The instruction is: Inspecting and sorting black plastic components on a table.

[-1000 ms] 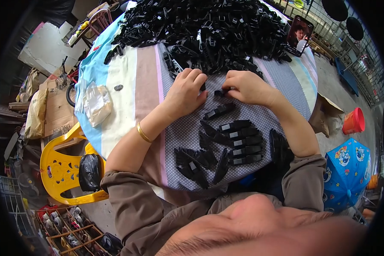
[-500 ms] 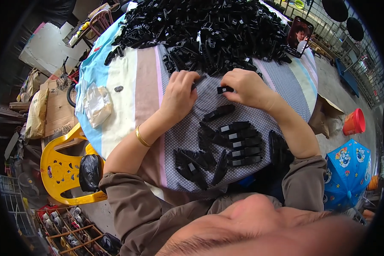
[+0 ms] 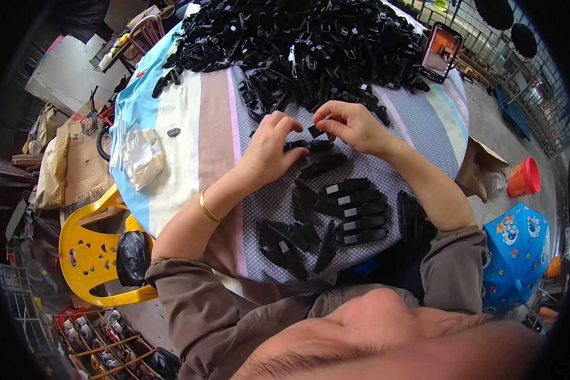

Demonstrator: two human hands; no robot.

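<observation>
Over the polka-dotted part of the cloth, my left hand (image 3: pixel 271 147) pinches a long black plastic part (image 3: pixel 313 145) between thumb and fingers, lying nearly level. Just above its far end, my right hand (image 3: pixel 354 125) grips a smaller flat black plastic piece (image 3: pixel 317 131) by the fingertips. A little apart from both hands is another black part (image 3: pixel 323 166). Nearer to me lies a row of black parts with pale grey patches (image 3: pixel 363 210), stacked side by side. More black parts (image 3: pixel 282 248) lie to its left, and a few stand at its right (image 3: pixel 411 214).
A large heap of black plastic parts (image 3: pixel 297 44) covers the table's far side. A phone (image 3: pixel 441 53) leans at its right. On the striped cloth (image 3: pixel 216 126) at left rests a clear plastic bag (image 3: pixel 142 157). Beside the table stand a yellow chair (image 3: pixel 88 253), blue umbrella (image 3: pixel 517 253) and red bucket (image 3: pixel 524 177).
My left hand has lowered slightly and turned, so its long part now points toward my right hand. The right hand has shifted left, bringing its small piece close. The phone's picture has changed.
</observation>
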